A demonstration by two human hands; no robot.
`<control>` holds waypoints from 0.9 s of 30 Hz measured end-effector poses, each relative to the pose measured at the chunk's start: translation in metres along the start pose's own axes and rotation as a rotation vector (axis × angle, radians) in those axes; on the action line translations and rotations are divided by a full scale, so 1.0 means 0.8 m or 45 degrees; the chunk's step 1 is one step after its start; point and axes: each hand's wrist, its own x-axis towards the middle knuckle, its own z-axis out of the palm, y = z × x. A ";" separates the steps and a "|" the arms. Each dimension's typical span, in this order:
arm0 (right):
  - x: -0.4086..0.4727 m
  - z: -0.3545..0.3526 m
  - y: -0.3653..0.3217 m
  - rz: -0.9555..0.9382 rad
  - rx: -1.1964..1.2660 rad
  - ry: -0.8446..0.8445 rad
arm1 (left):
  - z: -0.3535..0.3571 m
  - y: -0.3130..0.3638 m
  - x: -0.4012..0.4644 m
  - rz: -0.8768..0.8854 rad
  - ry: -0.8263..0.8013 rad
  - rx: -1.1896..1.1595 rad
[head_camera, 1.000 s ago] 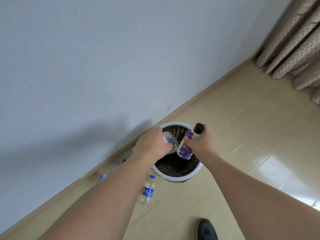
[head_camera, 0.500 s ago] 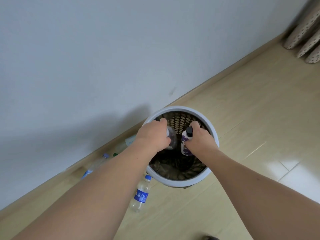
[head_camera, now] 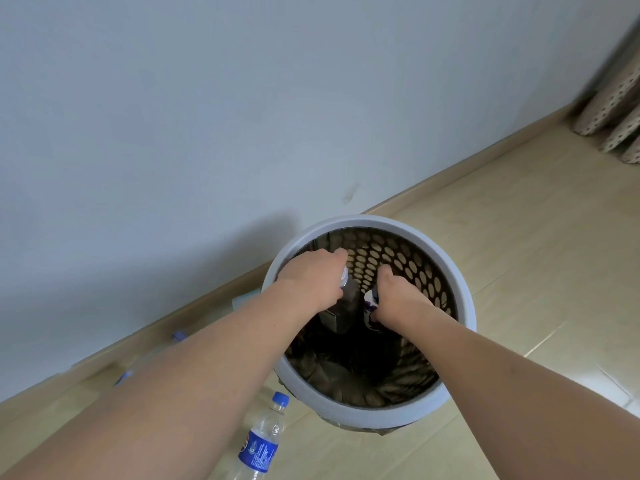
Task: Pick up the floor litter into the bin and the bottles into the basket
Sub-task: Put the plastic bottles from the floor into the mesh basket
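**Both hands in the basket, a bottle in each**

A pale wall (head_camera: pixel 207 116) meets a light wood floor (head_camera: pixel 519 237) along a skirting board, with dotted curtains (head_camera: pixel 616 109) in the far right corner. On the floor by the wall stands a round basket (head_camera: pixel 460 271) with a white rim and perforated dark sides. Both hands are down inside it. The left hand (head_camera: pixel 311 282) is curled round the top of a clear bottle (head_camera: pixel 346 306). The right hand (head_camera: pixel 394 299) grips a white bottle with purple print (head_camera: pixel 370 306). Another bottle with a blue cap and label (head_camera: pixel 261 441) lies on the floor just beside the basket. More blurred litter lies along the skirting, partly hidden behind the left arm.
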 end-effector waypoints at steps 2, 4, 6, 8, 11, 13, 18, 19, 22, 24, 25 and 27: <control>0.005 0.007 0.007 -0.001 -0.033 0.023 | 0.009 0.000 -0.001 0.011 0.046 -0.039; 0.008 0.010 0.012 -0.008 -0.036 0.060 | 0.013 0.000 -0.002 0.017 0.062 -0.054; 0.011 0.011 0.015 -0.001 -0.035 0.091 | 0.015 0.002 -0.002 0.010 0.054 -0.050; 0.014 0.011 0.017 0.001 -0.073 0.108 | 0.017 0.002 -0.002 0.012 0.079 -0.037; 0.015 0.010 0.018 0.009 -0.016 0.117 | 0.019 0.002 -0.002 0.028 0.155 -0.027; 0.013 0.009 0.018 0.007 -0.028 0.121 | 0.022 0.003 -0.004 0.017 0.171 -0.036; 0.006 -0.004 0.013 -0.007 -0.019 0.096 | 0.023 0.006 -0.011 -0.018 0.192 -0.071; 0.005 -0.007 0.010 -0.010 -0.014 0.099 | 0.021 0.005 -0.011 -0.016 0.208 -0.076; -0.001 -0.012 0.003 -0.034 -0.002 0.147 | 0.013 0.001 -0.016 0.002 0.269 -0.100; -0.007 -0.014 -0.001 -0.093 0.014 0.247 | 0.008 -0.006 -0.023 0.022 0.331 -0.134; -0.011 -0.016 -0.003 -0.125 0.022 0.311 | 0.006 -0.009 -0.027 0.034 0.371 -0.155; -0.022 -0.020 -0.008 -0.170 0.054 0.431 | 0.003 -0.019 -0.040 0.065 0.483 -0.205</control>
